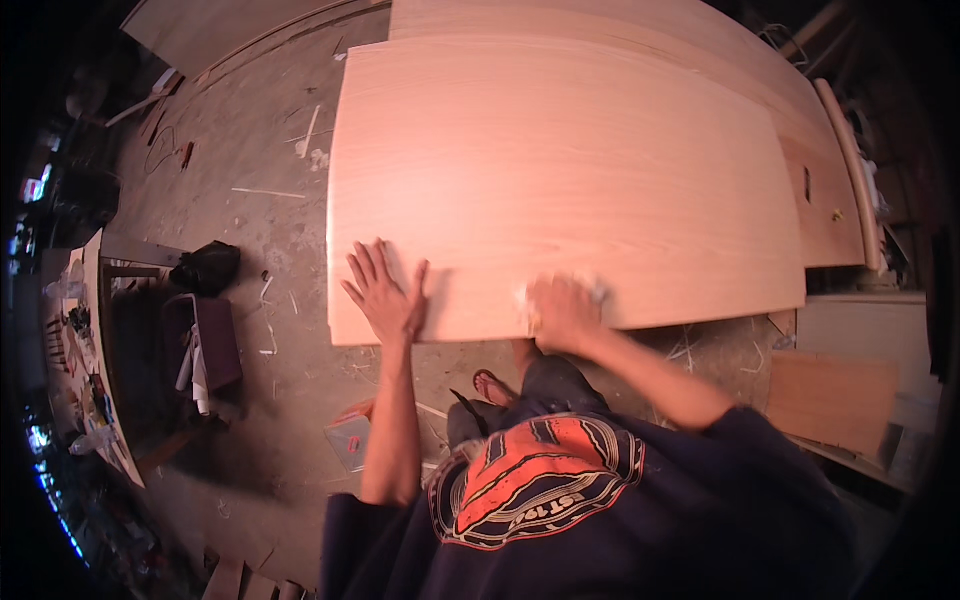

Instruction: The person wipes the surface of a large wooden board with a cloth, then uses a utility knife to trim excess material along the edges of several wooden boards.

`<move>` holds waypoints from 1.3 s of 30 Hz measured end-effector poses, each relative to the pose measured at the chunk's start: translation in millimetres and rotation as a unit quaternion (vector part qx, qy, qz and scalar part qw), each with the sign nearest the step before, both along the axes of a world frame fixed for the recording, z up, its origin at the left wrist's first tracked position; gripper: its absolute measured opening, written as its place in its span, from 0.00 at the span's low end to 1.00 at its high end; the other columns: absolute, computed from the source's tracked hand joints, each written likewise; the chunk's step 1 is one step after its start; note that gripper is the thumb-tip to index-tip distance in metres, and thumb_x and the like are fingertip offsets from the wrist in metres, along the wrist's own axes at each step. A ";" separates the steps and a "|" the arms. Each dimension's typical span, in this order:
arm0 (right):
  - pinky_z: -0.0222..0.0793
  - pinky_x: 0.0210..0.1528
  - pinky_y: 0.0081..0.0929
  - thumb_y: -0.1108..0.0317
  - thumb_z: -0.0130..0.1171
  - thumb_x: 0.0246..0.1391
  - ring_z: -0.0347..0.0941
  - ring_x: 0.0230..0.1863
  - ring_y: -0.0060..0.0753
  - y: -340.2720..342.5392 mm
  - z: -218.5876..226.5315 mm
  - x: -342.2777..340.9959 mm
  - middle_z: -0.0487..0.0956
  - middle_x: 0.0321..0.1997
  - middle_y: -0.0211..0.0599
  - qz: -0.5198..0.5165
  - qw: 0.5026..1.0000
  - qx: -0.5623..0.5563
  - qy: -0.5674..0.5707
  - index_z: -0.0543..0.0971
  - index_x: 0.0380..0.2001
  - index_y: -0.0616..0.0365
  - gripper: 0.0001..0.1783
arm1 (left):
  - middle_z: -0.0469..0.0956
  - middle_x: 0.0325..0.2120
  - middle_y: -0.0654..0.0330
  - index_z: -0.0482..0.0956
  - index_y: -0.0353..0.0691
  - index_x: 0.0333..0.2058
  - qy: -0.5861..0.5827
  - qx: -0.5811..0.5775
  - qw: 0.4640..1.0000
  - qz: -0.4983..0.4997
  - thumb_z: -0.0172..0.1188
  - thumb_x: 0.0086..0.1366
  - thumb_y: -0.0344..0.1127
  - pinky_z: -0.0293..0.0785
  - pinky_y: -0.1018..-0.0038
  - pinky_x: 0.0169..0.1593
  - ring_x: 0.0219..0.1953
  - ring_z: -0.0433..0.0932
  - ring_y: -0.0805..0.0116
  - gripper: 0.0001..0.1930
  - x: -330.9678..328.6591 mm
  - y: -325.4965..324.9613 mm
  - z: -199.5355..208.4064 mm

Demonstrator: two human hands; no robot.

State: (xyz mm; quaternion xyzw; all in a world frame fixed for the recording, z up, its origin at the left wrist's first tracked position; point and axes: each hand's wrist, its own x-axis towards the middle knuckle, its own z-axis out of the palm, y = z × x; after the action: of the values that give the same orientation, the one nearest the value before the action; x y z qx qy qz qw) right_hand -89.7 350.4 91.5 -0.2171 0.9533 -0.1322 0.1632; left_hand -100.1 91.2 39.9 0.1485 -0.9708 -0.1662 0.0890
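1. Palm down and splayed, the left hand (387, 300) is lying on one panel (560, 170), near its near-left corner.
2. The right hand (566, 312) is gripping one blurred white wad (522, 294) by the near edge.
3. The panel is lying before the person; floor (280, 230) is giving room between its left edge and one bin (221, 345).

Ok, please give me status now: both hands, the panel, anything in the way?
Left hand spread flat on wood-grain panel. Right hand over blurred whitish item, close to panel's near edge. Purple container off to left, not in the way.
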 end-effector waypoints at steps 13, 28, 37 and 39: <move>0.72 0.41 0.26 0.71 0.54 0.46 0.72 0.40 0.29 20.1 81.2 79.8 0.74 0.40 0.34 -0.335 0.437 -0.812 -0.195 0.69 0.49 0.60 0.23 | 0.75 0.41 0.53 0.68 0.31 0.51 0.046 0.646 0.728 -0.225 0.65 0.55 0.34 0.68 0.72 0.48 0.42 0.74 0.62 0.26 109.9 162.9 78.1; 0.68 0.42 0.36 0.52 0.62 0.31 0.73 0.36 0.38 22.5 -29.2 -49.0 0.78 0.28 0.37 -0.118 0.954 -0.068 0.268 0.80 0.21 0.54 0.17 | 0.60 0.57 0.42 0.61 0.31 0.56 0.108 0.364 0.923 -0.069 0.59 0.57 0.38 0.54 0.60 0.63 0.60 0.59 0.44 0.31 8.3 153.1 -11.8; 0.69 0.48 0.39 0.43 0.55 0.39 0.75 0.43 0.40 46.2 -16.2 -308.3 0.81 0.34 0.39 -0.163 0.967 0.069 0.183 0.82 0.34 0.47 0.24 | 0.54 0.61 0.43 0.58 0.34 0.59 -0.041 0.136 0.989 -0.046 0.55 0.59 0.49 0.44 0.53 0.65 0.65 0.49 0.45 0.35 27.1 176.1 11.0; 0.70 0.46 0.40 0.43 0.54 0.39 0.76 0.42 0.41 58.1 -16.9 -381.4 0.81 0.35 0.39 -0.187 0.960 0.091 0.188 0.82 0.34 0.47 0.25 | 0.54 0.61 0.42 0.58 0.34 0.59 -0.055 0.121 0.990 -0.042 0.56 0.58 0.51 0.44 0.52 0.65 0.65 0.49 0.44 0.36 38.0 176.1 17.4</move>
State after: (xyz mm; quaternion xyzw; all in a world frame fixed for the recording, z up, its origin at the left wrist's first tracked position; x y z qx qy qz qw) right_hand -471.1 408.5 74.6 -0.0406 0.9983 -0.0303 -0.0276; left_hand -62.1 267.3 57.3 0.1261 -0.9522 -0.2780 0.0093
